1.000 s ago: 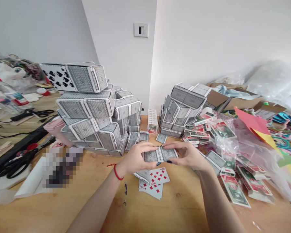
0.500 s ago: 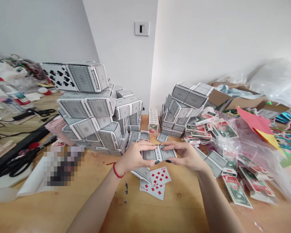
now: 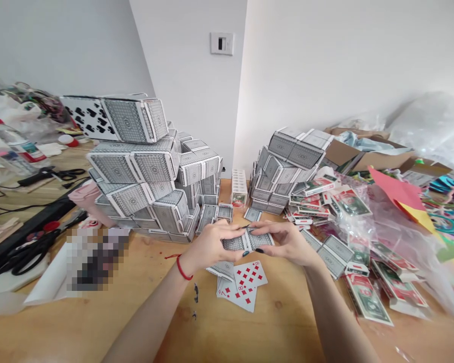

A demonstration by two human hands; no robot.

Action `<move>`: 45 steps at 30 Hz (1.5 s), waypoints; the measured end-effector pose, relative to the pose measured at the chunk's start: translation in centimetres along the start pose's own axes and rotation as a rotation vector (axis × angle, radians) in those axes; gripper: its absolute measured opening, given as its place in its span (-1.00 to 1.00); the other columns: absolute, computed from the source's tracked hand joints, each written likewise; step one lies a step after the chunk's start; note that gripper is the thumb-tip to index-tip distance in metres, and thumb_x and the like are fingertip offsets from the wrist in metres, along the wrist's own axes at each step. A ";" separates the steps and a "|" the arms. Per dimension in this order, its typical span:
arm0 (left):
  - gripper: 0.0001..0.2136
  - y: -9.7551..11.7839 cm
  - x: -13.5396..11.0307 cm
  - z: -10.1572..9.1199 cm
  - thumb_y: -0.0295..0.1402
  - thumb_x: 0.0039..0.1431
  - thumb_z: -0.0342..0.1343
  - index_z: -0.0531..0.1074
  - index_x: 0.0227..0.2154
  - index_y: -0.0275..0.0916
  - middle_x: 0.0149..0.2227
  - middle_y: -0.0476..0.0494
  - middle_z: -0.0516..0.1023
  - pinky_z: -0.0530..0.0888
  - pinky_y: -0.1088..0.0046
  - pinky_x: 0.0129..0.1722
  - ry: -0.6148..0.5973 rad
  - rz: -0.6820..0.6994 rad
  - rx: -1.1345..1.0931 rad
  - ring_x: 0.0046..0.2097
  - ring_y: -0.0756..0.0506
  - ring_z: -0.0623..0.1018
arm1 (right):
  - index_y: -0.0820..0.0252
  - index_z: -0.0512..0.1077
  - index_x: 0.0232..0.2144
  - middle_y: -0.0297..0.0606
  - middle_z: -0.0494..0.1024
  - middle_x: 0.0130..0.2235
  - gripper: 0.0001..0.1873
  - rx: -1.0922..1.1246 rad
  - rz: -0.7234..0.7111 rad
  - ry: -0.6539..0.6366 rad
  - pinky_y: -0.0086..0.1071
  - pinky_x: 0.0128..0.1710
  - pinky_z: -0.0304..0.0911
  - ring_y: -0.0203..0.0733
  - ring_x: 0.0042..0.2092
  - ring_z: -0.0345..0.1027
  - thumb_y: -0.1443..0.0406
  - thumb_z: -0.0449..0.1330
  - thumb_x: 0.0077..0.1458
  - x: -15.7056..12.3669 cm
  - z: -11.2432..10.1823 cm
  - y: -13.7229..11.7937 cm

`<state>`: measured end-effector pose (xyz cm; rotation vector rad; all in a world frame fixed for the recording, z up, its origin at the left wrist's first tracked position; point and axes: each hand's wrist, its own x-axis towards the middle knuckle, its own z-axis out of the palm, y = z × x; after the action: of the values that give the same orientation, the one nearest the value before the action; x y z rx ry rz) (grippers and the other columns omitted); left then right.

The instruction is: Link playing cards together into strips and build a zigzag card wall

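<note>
My left hand [image 3: 212, 247] and my right hand [image 3: 287, 243] pinch a pair of grey-backed playing cards [image 3: 246, 241] between their fingertips, low over the wooden table [image 3: 249, 333]. The cards meet along a shared edge. Just below my hands lie face-up red diamond cards [image 3: 249, 281], with a grey-backed card [image 3: 221, 270] partly under my left palm. A tall structure of grey-patterned cards [image 3: 139, 174] rises to the left, and a smaller one [image 3: 287, 171] stands to the right. A red string bracelet [image 3: 180, 267] circles my left wrist.
Dollar-print card packs [image 3: 366, 297] and a clear plastic bag [image 3: 393, 227] spread across the right. Behind them sit a cardboard box [image 3: 366, 156] and red paper [image 3: 397, 194]. Black scissors [image 3: 28, 254] and a pixelated patch [image 3: 98, 259] lie left. White walls close the back.
My hands have drawn slightly closer, and the held cards have narrowed and tilted up at their shared edge. The view has shifted very slightly.
</note>
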<state>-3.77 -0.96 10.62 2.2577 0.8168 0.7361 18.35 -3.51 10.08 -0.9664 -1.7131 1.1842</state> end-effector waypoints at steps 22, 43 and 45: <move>-0.61 -1.6 0.4 0.3 -0.21 0.16 -0.10 0.34 -0.02 -0.30 -0.12 -0.26 0.48 0.40 0.32 -0.16 0.072 -0.088 -0.721 -0.16 -0.15 0.48 | 0.10 0.22 -0.32 -0.16 0.47 -0.12 -0.91 0.103 -0.260 0.425 -0.29 -0.23 0.39 -0.23 -0.25 0.45 0.33 0.08 0.08 -0.1 2.9 -2.2; -0.61 -2.2 0.3 -0.6 -0.24 0.18 -0.11 0.33 -0.02 -0.36 -0.26 -0.22 0.50 0.31 0.42 -0.19 0.091 -0.098 -0.601 -0.28 -0.05 0.41 | 0.13 0.47 -0.32 -0.22 0.54 -0.23 -0.82 -0.632 -0.441 0.526 -0.38 -0.21 0.38 -0.20 -0.20 0.43 0.40 0.09 0.05 -0.2 3.0 -3.2; -0.61 -2.4 0.3 -0.8 -0.24 0.17 -0.10 0.34 -0.03 -0.37 -0.27 -0.21 0.50 0.31 0.42 -0.19 0.091 -0.122 -0.593 -0.29 -0.04 0.40 | 0.12 0.47 -0.29 -0.21 0.53 -0.21 -0.80 -0.628 -0.430 0.516 -0.37 -0.20 0.38 -0.19 -0.19 0.43 0.39 0.09 0.05 -0.2 3.1 -3.0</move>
<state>-4.95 0.98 9.53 1.6434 0.6605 0.8899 15.13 -5.51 12.25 -1.0664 -1.7513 0.0829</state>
